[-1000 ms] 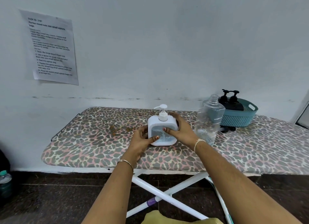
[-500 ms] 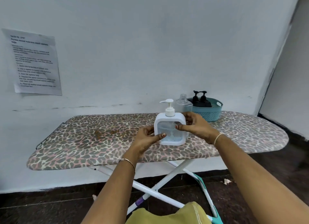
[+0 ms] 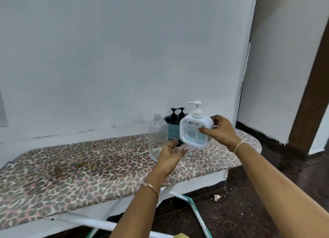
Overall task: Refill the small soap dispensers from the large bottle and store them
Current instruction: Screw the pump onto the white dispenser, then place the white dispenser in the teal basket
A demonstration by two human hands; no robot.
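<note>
Left hand (image 3: 170, 153): fingers loosely spread, holding nothing, low over the leopard-print ironing board (image 3: 89, 166) and in front of the large clear bottle (image 3: 157, 136), which stands uncapped on the board. Right hand (image 3: 221, 132): fingers and thumb grip the white square dispenser (image 3: 195, 131), upright, lifted off the board. Behind it, a teal basket (image 3: 173, 132) holds two black pump dispensers (image 3: 177, 114), near the wall.

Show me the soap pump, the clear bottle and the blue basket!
soap pump (image 3: 192, 135), head view, on its see-through front window.
clear bottle (image 3: 157, 133), head view, on its body.
basket (image 3: 173, 133), head view, on its woven wall.
</note>
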